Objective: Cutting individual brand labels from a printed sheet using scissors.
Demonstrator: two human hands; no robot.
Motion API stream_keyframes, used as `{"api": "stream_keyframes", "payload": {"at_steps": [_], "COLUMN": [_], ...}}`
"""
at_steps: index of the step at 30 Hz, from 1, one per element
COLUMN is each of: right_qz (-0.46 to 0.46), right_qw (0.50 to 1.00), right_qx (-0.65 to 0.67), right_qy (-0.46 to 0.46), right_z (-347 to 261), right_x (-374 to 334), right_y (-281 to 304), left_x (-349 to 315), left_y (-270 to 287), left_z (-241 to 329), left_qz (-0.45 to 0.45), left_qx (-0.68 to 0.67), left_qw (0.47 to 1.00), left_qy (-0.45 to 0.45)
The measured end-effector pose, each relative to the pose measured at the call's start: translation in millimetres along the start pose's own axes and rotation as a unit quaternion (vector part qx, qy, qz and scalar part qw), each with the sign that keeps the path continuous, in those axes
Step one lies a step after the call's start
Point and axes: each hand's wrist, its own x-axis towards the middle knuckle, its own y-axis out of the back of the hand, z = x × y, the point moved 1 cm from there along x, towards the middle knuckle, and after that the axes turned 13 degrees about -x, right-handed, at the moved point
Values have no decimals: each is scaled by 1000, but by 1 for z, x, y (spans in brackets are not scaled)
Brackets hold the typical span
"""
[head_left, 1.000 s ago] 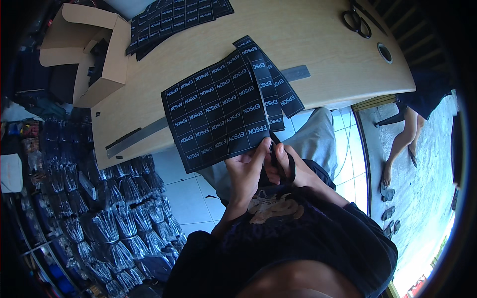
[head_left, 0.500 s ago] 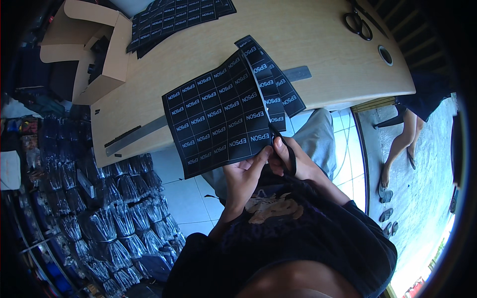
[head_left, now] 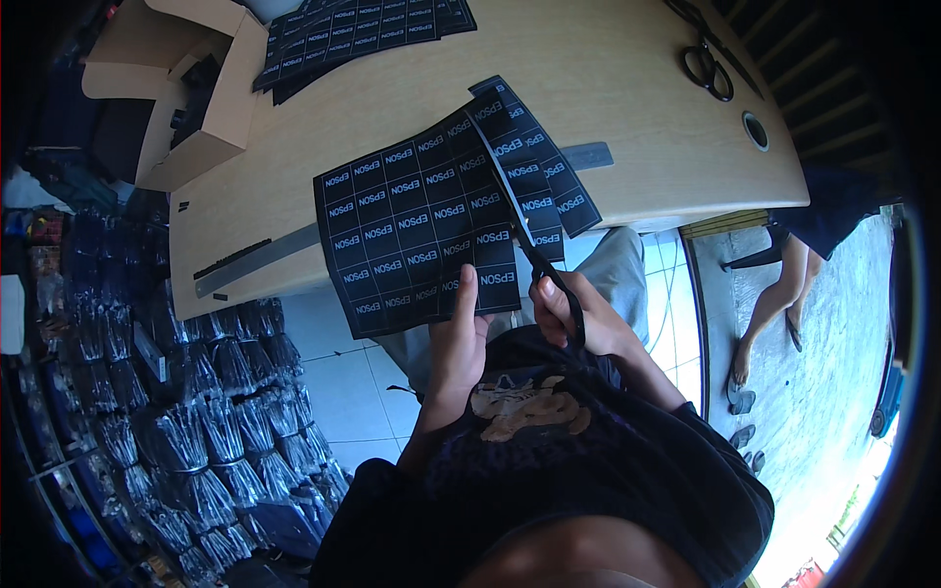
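A black sheet of printed labels [head_left: 412,230] hangs over the table's near edge, in front of my body. My left hand [head_left: 459,343] pinches its near edge, thumb on top and fingers beneath. My right hand [head_left: 578,312] is closed round the black handles of a pair of scissors [head_left: 534,257]. Their long blades point away from me and lie along a cut line in the sheet, near its right side. Right of the blades sits a narrower black printed strip [head_left: 573,201], partly overlapped. Under the sheet runs a metal ruler [head_left: 265,257], its middle hidden.
More black printed sheets [head_left: 368,39] are stacked at the far left of the wooden table [head_left: 412,103], beside an open cardboard box [head_left: 211,137]. Another pair of scissors [head_left: 708,73] lies at the far right. Bundled plastic-wrapped goods [head_left: 211,421] fill the left floor. A person's legs [head_left: 774,294] show at right.
My left hand has moved left along the sheet's near edge, away from my right hand. More of the scissors' blades shows now. The whole view has shifted slightly.
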Motion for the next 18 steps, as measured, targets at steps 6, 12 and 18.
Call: {"api": "stream_keyframes", "payload": {"at_steps": [6,12,18], "right_qz": [0,-15,-30], "right_qw": [1000,999,997], "right_qx": [-2,47,69], "right_qy": [4,7,21], "right_z": [-2,-10,-8], "right_x": [1,4,9], "right_y": [-2,-7,-13], "left_x": [3,3,4], "left_y": [3,-6,-8], "left_z": [1,22,33], "left_qz": [20,-55,-103], "left_qx": [224,392,422], "left_qw": [946,834,803], "left_qy": [-233,-385,-408]}}
